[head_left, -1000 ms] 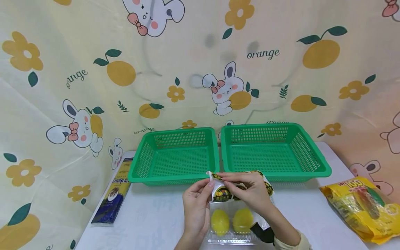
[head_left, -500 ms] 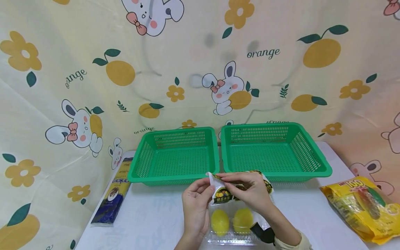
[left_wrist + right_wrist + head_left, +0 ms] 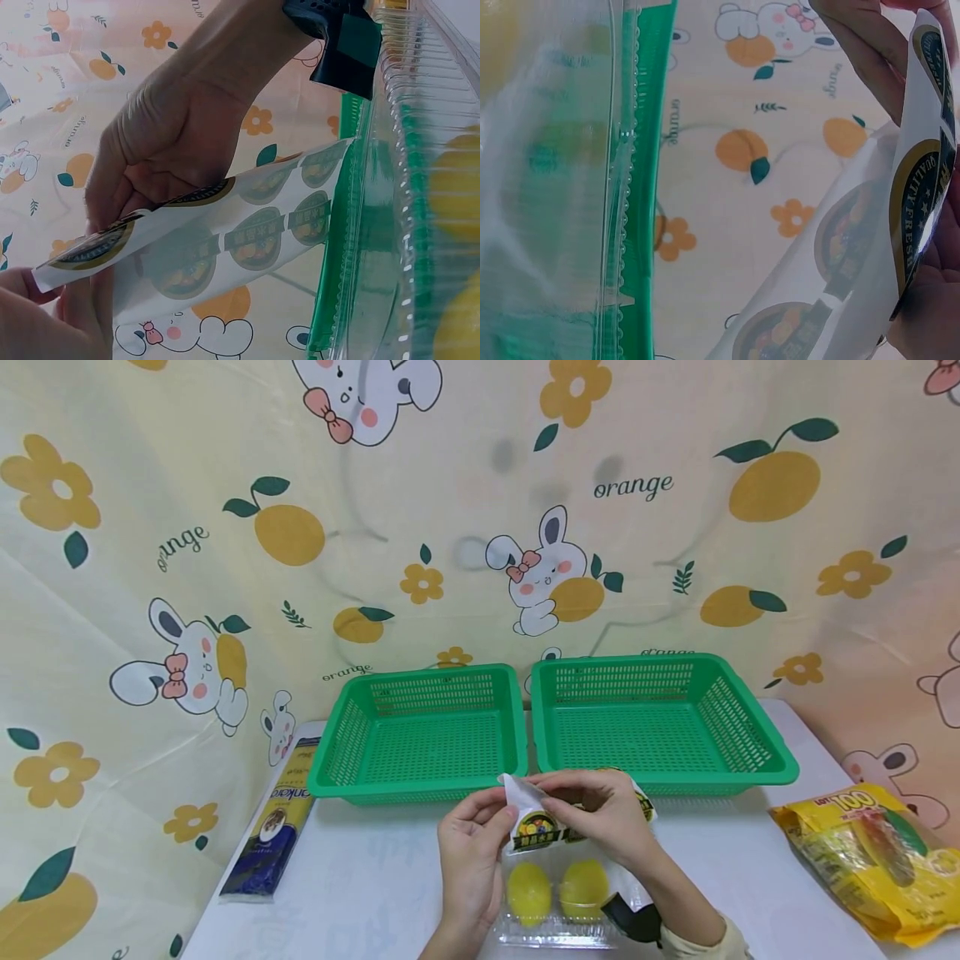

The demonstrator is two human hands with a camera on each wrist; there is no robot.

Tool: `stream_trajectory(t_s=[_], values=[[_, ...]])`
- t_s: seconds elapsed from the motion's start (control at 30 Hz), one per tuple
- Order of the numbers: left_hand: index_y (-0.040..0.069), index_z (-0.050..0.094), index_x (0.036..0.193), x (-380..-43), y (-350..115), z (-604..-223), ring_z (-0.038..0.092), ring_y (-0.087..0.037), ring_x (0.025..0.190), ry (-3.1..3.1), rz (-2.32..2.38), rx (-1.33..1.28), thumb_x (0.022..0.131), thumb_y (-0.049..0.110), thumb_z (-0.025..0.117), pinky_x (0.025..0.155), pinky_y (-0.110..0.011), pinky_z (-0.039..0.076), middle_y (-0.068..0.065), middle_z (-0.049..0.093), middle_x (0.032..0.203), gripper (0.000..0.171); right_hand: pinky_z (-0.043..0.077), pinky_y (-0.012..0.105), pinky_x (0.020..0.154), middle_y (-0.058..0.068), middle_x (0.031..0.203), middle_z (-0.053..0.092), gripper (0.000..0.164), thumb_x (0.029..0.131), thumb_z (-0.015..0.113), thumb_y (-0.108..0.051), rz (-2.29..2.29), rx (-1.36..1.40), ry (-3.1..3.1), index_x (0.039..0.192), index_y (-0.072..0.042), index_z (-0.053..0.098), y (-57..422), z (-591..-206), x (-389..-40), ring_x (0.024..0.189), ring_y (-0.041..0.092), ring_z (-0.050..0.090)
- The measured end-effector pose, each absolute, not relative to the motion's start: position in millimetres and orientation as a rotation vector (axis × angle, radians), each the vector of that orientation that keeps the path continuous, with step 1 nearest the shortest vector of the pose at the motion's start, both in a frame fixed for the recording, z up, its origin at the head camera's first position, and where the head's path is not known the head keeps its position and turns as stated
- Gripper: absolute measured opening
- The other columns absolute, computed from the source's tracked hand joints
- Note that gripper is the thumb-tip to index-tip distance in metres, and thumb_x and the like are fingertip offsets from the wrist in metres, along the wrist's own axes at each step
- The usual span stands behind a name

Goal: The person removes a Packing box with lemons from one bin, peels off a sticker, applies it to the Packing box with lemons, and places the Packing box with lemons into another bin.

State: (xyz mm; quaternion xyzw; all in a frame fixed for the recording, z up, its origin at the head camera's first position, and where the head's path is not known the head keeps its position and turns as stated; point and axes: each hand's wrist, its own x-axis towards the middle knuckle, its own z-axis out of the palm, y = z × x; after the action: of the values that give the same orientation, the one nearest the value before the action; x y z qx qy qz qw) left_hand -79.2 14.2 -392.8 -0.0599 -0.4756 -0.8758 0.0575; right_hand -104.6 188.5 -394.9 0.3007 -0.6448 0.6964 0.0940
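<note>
Both hands are at a sheet of round stickers (image 3: 537, 832), white with dark and gold labels reading "QUALITY FRESH" in the right wrist view. My left hand (image 3: 471, 864) pinches the sheet's left edge between thumb and fingers. With curled fingers, my right hand (image 3: 603, 814) grips the sheet's upper part, hiding some of it. Seen from the left wrist, the sheet (image 3: 255, 236) stretches out semi-transparent. Under the hands lies a clear plastic clamshell box (image 3: 555, 937) holding yellow fruits (image 3: 528, 893) that look like lemons. Whether a sticker is peeled off cannot be told.
Two green baskets (image 3: 420, 792) (image 3: 663, 781) stand side by side behind the hands. A blue and gold "Ankara" packet (image 3: 273, 827) lies at the left, a yellow "100" bag (image 3: 873, 860) at the right. Behind hangs a patterned cloth (image 3: 450, 485).
My right fingers have shifted slightly up and right along the sheet. More plain white shows at its upper left corner, between the hands. The left hand and the box stay nearly still.
</note>
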Motion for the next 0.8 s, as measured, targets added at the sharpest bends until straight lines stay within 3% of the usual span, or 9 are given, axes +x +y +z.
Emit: stream_trajectory(t_s=[0.2, 0.43, 0.63, 0.8], values=[[-0.014, 0.065, 0.1, -78, 13, -394, 0.07, -0.016, 0.085, -1.488, -2.623, -0.219, 0.084, -0.01, 0.068, 0.074, -0.024, 0.058, -0.011, 0.071, 0.09, 0.017, 0.058, 0.026, 0.068, 0.007, 0.108, 0.074, 0.017, 0.091, 0.064, 0.01, 2.068, 0.763, -1.946, 0.105, 0.004, 0.072, 190, -393, -104, 0.09, 0.018, 0.071], [-0.025, 0.057, 0.105, -78, 3, -394, 0.07, -0.015, 0.085, -1.634, -2.549, -0.27, 0.084, -0.009, 0.069, 0.075, -0.023, 0.058, -0.011, 0.071, 0.092, 0.029, 0.057, 0.025, 0.069, 0.0, 0.091, 0.073, 0.012, 0.091, 0.067, 0.004, 2.244, 0.476, -1.981, 0.097, -0.003, 0.075, 188, -387, -103, 0.079, 0.011, 0.066], [-0.023, 0.059, 0.105, -79, -17, -394, 0.07, -0.015, 0.084, -1.7, -2.47, -0.295, 0.084, -0.012, 0.069, 0.076, -0.023, 0.058, -0.008, 0.072, 0.091, 0.026, 0.058, 0.028, 0.083, 0.001, 0.092, 0.071, 0.022, 0.094, 0.062, 0.005, 2.571, 0.361, -1.766, 0.093, -0.014, 0.075, 186, -376, -102, 0.089, 0.013, 0.068], [-0.005, 0.068, 0.102, -87, -61, -391, 0.07, -0.013, 0.085, -1.594, -2.509, -0.269, 0.086, -0.015, 0.063, 0.078, -0.022, 0.058, -0.007, 0.073, 0.092, 0.02, 0.057, 0.031, 0.086, 0.004, 0.105, 0.069, 0.026, 0.097, 0.057, 0.006, 2.724, 0.297, -1.566, 0.092, -0.013, 0.075, 188, -369, -98, 0.099, 0.018, 0.068]])
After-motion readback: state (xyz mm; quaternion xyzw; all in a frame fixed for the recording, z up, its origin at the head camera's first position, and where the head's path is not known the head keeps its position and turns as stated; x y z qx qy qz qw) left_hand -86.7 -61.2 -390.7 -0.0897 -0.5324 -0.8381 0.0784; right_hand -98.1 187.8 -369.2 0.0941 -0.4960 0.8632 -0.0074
